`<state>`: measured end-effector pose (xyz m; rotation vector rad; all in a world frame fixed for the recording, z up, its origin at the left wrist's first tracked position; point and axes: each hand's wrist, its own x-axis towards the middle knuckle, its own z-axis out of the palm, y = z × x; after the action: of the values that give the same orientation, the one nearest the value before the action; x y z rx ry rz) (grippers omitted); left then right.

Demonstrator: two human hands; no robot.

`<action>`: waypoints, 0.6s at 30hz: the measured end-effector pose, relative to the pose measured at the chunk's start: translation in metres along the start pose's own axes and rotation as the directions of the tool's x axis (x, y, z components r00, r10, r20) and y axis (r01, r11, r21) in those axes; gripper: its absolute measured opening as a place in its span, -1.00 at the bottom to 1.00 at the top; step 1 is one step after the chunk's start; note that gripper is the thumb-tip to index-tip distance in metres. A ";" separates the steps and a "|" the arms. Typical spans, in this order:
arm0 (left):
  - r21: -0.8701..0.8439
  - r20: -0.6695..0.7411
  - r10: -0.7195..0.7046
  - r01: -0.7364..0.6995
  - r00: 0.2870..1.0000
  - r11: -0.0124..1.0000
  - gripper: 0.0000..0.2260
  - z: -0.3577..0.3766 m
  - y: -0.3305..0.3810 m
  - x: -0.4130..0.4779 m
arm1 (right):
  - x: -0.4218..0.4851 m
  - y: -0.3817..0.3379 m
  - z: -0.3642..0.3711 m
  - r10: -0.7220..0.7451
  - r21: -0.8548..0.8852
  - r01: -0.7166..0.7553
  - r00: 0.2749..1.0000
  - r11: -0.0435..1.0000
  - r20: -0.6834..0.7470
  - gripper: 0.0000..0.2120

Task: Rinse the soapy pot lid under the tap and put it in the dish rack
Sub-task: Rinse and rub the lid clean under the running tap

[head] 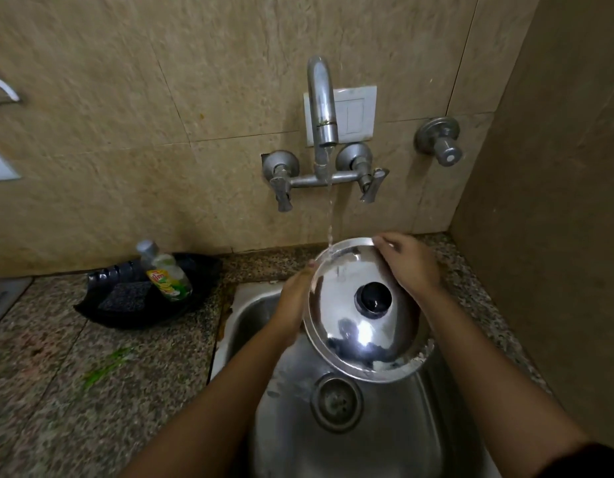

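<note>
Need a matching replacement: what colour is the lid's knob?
Black knob on the steel lid, head view.

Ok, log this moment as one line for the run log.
step: rinsing | pot lid tilted over sink | left hand and right hand hold rim | tap running onto top edge | rack: not in view

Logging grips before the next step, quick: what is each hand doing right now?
Left hand: gripping the left edge of the steel pot lid.
Right hand: holding the lid's upper right rim, under the tap stream.
</note>
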<state>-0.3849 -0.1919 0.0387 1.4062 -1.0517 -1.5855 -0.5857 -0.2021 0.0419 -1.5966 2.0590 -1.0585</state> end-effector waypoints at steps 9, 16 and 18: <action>0.031 -0.177 0.113 -0.110 0.978 0.993 -0.61 -0.022 -0.004 0.004 | 0.009 -0.024 0.023 -0.150 -0.035 0.163 0.959 0.986 0.239 -0.64; 0.169 -0.177 0.186 -0.157 0.966 0.973 -0.68 -0.034 0.005 0.007 | 0.013 -0.041 0.030 -0.384 -0.205 0.418 0.904 0.885 0.187 -0.69; 0.152 -0.269 0.184 -0.146 0.945 0.977 -0.66 -0.036 0.009 0.010 | 0.011 -0.041 0.036 -0.418 -0.230 0.443 0.896 0.866 0.153 -0.68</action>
<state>-0.3503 -0.2075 0.0409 1.5348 -1.0833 -1.1728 -0.5376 -0.2294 0.0492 -2.2739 1.8791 -0.8382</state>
